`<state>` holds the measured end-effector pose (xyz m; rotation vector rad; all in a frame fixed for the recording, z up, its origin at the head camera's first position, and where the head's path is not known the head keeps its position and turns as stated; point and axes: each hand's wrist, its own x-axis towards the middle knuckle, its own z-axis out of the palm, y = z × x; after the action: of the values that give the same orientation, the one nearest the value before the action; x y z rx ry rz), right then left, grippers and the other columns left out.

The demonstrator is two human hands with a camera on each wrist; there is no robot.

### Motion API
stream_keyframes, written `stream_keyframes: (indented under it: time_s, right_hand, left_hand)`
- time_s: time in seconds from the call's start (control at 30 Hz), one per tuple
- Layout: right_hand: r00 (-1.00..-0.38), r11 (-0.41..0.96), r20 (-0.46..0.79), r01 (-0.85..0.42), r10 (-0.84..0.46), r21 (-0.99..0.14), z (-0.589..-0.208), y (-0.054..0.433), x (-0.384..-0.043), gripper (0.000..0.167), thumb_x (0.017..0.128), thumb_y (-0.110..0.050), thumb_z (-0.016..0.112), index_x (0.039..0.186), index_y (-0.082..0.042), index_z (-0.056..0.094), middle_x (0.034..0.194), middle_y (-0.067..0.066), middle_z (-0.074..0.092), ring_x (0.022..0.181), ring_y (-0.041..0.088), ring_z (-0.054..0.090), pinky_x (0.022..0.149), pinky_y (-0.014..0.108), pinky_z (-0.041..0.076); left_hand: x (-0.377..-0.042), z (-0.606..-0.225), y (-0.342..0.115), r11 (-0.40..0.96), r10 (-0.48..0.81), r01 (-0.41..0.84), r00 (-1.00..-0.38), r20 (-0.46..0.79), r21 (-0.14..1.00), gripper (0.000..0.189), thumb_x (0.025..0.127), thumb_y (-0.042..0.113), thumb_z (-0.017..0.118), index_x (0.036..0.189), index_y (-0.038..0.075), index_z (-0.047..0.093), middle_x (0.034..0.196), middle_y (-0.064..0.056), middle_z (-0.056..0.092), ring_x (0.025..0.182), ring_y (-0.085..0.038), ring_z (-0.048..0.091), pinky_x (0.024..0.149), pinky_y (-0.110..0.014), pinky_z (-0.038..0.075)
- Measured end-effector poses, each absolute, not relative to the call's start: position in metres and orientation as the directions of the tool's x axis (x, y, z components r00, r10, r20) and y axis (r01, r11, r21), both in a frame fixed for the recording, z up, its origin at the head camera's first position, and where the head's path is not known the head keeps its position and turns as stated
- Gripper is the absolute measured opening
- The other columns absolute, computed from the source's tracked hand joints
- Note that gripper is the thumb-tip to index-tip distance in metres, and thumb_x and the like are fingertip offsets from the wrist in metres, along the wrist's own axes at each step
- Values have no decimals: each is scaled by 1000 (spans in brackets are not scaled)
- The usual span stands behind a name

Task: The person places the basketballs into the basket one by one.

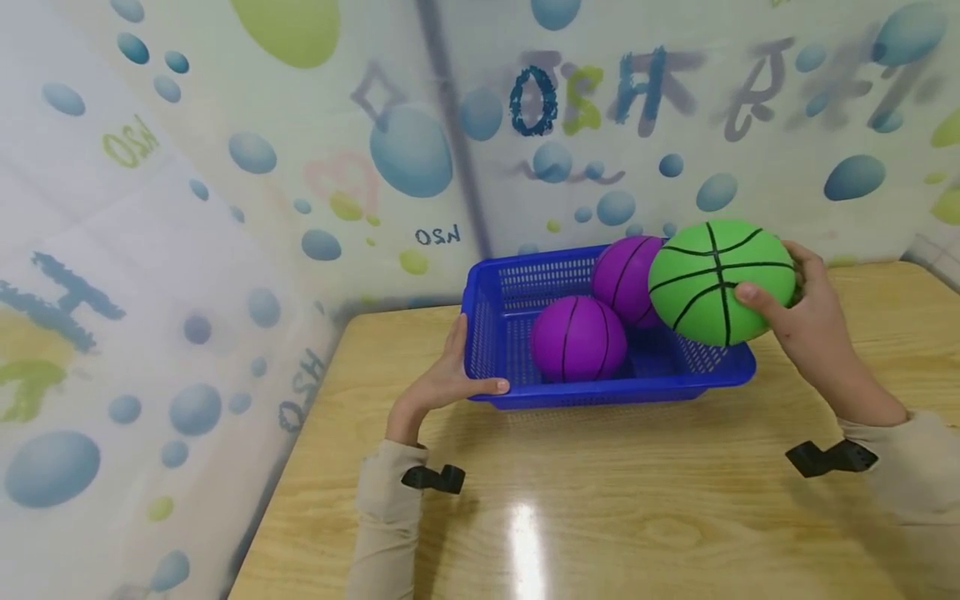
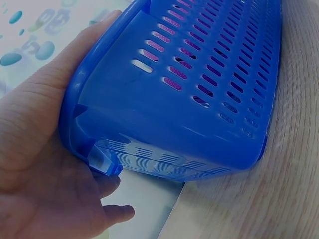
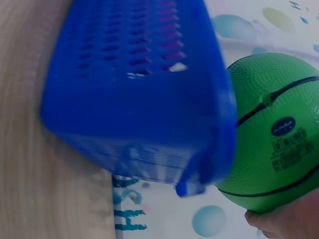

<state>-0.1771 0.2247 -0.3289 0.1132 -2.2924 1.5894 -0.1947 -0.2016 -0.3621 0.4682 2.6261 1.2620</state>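
My left hand (image 1: pixel 442 375) grips the left end of a blue plastic basket (image 1: pixel 600 393), its thumb along the front rim. Seen from the left wrist, that hand (image 2: pixel 45 144) bends around the basket's corner. Inside the basket sit two purple balls with dark seam lines, one (image 1: pixel 578 339) in front and another (image 1: pixel 626 279) behind it. My right hand (image 1: pixel 813 321) holds a green ball (image 1: pixel 712 283) with black lines, over the basket's right end. The right wrist view shows a small label and printed marks on the green ball (image 3: pixel 279 129), beside the basket wall.
The basket stands on a light wooden table (image 1: pixel 600 492), close to its back edge. Behind and to the left rise walls (image 1: pixel 300 167) printed with blue and green drops and letters. Dark camera mounts sit on the left wrist (image 1: pixel 435 478) and right wrist (image 1: pixel 831 458).
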Motion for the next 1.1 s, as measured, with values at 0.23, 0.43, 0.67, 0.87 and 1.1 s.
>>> stream_keyframes:
  time_s: [0.23,0.43,0.67,0.87,1.1]
  right_hand:
    - [-922,378,360,-287,139,-880,-338,213,-170,74,87,-17,64,146,-22,20,132,11,33,108,17,41,71,8,38]
    - [-935,437,346,-279,80,-855,-337,203,-164,85,84,-18,69,146,-34,14,140,16,28,115,33,38,76,22,40]
    - [-941,495,337,-310,-37,-812,-337,191,-164,89,82,-20,72,149,-19,13,138,20,30,111,41,41,75,40,45]
    - [-948,491,302,-310,-98,-814,-337,193,-165,84,86,-22,66,149,-17,11,135,27,31,108,46,43,75,57,44]
    - [-936,411,280,-346,-212,-843,-342,211,-169,68,97,-23,46,150,-18,5,142,26,23,120,35,35,86,25,40]
  left_hand:
    - [-194,-362,-201,572,382,225,-924,-14,789,128,65,50,79,148,23,-14,154,-2,-9,139,-19,-3,107,-52,16]
    - [-193,-361,-201,581,379,214,-925,-28,785,128,65,53,79,148,23,-14,154,0,-11,139,-19,-3,107,-51,16]
    - [-193,-361,-202,559,388,227,-922,-10,797,127,66,50,80,148,24,-14,154,-1,-9,138,-20,0,106,-52,18]
    - [-193,-361,-202,574,382,215,-924,-26,790,127,65,51,79,148,24,-14,154,-1,-10,139,-19,-3,107,-52,16]
    - [-193,-361,-201,577,378,210,-925,-31,789,127,65,52,79,148,25,-14,154,0,-11,139,-19,-4,107,-52,15]
